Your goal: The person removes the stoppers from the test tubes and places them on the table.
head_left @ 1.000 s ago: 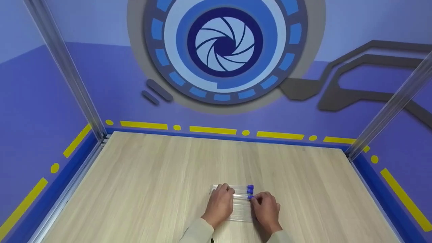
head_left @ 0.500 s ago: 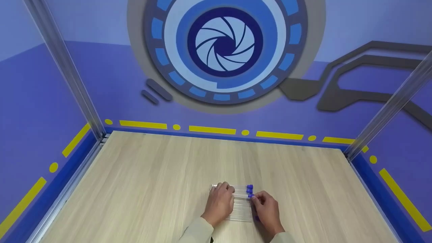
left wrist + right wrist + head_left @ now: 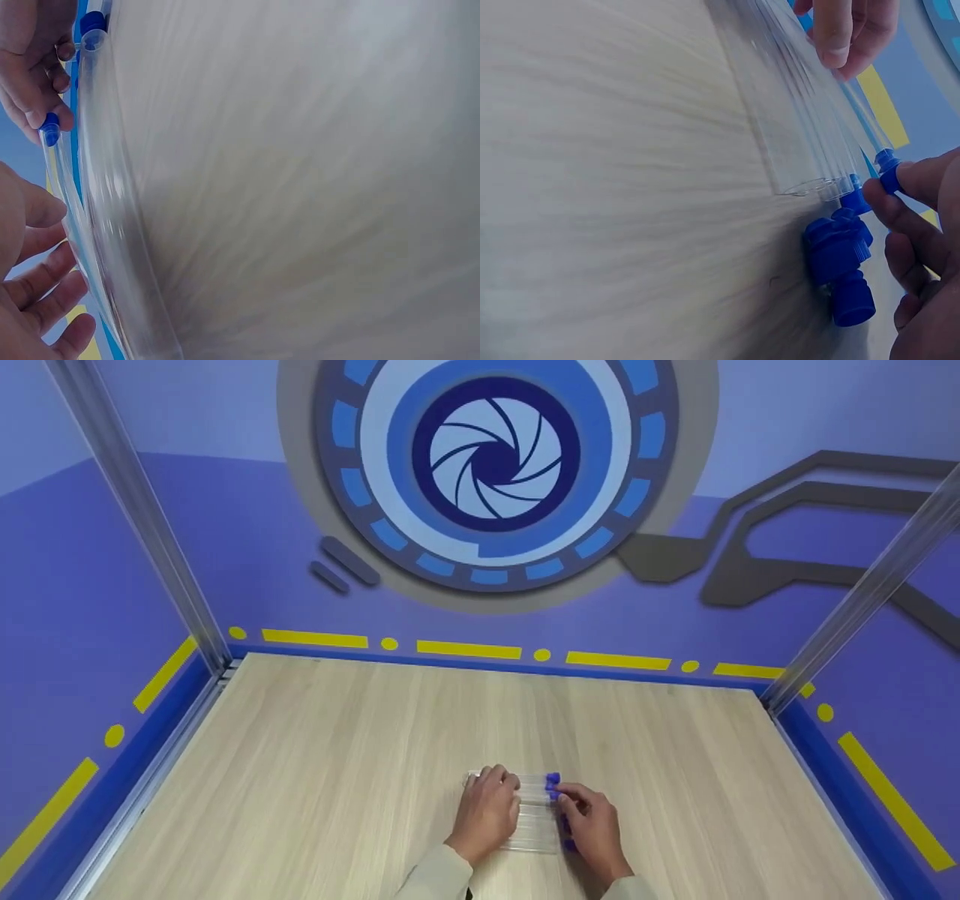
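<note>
Clear test tubes (image 3: 536, 831) lie side by side in a row on the table, some with open mouths toward the right. My left hand (image 3: 486, 814) lies over their left part, its thumb and fingers holding a capped tube (image 3: 64, 178) raised slightly above the others. At that tube's right end, my right hand (image 3: 594, 821) pinches its blue cap (image 3: 889, 172) between thumb and index finger. Farther back, other tubes carry blue caps (image 3: 553, 778). Several loose blue caps (image 3: 836, 251) lie on the table under my right hand, close to the open tube mouths (image 3: 802, 186).
The wooden table (image 3: 337, 750) extends around the hands. A printed blue-purple wall panel (image 3: 247, 532) stands behind it, with metal posts (image 3: 161, 525) at the back corners and side panels left and right.
My right fingertips have shifted slightly away from me around the cap, and more of the loose caps shows beside that hand. The left hand stays almost in place.
</note>
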`<state>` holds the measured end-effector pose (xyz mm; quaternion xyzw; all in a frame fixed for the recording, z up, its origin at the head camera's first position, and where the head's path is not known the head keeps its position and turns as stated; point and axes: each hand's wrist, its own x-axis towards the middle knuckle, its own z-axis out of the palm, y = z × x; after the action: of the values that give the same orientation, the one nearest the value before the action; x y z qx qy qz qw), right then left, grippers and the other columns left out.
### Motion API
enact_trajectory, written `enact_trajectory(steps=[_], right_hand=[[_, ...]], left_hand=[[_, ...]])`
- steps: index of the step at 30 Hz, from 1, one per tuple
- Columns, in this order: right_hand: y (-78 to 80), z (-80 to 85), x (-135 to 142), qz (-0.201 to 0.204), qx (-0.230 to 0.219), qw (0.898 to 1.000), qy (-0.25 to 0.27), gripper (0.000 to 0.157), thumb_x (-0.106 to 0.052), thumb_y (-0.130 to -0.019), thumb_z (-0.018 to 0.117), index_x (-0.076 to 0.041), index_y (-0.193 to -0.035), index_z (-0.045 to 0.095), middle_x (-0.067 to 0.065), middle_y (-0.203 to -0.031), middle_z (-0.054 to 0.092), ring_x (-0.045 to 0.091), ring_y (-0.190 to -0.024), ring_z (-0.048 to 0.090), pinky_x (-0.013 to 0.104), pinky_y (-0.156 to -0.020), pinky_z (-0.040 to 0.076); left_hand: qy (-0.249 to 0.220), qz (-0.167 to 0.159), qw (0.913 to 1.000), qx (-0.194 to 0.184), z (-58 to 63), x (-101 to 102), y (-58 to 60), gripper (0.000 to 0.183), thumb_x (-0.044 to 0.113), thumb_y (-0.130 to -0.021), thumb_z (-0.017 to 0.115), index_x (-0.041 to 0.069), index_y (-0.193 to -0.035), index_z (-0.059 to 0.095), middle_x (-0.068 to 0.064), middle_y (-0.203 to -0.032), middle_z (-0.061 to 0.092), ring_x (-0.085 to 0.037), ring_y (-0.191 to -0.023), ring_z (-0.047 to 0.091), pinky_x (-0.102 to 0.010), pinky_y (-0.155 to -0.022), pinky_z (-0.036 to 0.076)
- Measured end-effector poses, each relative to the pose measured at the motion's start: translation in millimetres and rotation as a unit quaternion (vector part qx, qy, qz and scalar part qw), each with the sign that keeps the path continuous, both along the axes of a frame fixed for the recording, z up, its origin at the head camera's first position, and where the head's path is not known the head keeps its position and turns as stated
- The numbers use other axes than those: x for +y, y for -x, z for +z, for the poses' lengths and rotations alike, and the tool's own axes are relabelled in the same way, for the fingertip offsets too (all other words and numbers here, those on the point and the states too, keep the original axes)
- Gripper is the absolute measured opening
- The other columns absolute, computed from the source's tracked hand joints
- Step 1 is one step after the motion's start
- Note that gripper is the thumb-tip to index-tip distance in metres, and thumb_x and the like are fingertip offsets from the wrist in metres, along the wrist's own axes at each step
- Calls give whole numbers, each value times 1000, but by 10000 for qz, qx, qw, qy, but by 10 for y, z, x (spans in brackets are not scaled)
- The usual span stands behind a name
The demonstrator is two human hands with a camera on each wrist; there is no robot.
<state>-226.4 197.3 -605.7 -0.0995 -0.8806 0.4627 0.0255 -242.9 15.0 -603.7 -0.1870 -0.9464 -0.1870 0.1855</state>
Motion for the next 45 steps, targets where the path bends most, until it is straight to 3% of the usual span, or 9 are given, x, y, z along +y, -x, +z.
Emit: enact_trajectory(steps=[10, 18, 27, 41, 45], right_hand=[[-11, 3, 27, 46, 104, 9999, 49, 21, -10, -94, 59, -18, -110, 70, -2, -104, 66, 15, -93, 51, 30, -80, 42], [-13, -6, 17, 49, 232, 9995, 194, 21, -9, -94, 58, -17, -110, 69, -1, -106, 68, 14, -93, 53, 29, -82, 41], [-22, 14, 1, 16, 127, 9998, 154, 23, -12, -88, 68, -18, -109, 71, 2, -100, 63, 16, -85, 51, 21, -63, 52], [-42, 9, 18, -21, 379, 9990, -245, 20, -13, -90, 65, -15, -109, 70, -2, -92, 60, 13, -86, 47, 20, -71, 40], [-51, 1, 6, -116, 483, 9973, -532, 19, -14, -90, 66, -16, -109, 70, -3, -93, 62, 13, -85, 47, 25, -75, 38]], left_hand=[[-15, -166, 9996, -233, 51, 42, -13, 13, 27, -87, 65, 18, -96, 68, 5, -94, 61, -14, -91, 57, -31, -74, 40], [-109, -383, 9992, 13, 50, 29, -30, 10, 23, -86, 67, 18, -95, 67, 5, -92, 60, -13, -87, 57, -30, -73, 41], [10, -451, 9990, 20, 35, 9, -11, 9, 22, -87, 66, 18, -95, 66, 4, -91, 59, -13, -88, 57, -29, -71, 40], [-76, -447, 9987, 252, 44, 53, 0, 9, 23, -84, 69, 18, -89, 65, 5, -85, 56, -14, -83, 56, -29, -69, 38], [-40, -417, 9987, 285, 65, 69, -9, 9, 23, -83, 70, 18, -89, 65, 4, -85, 56, -15, -83, 56, -29, -68, 38]])
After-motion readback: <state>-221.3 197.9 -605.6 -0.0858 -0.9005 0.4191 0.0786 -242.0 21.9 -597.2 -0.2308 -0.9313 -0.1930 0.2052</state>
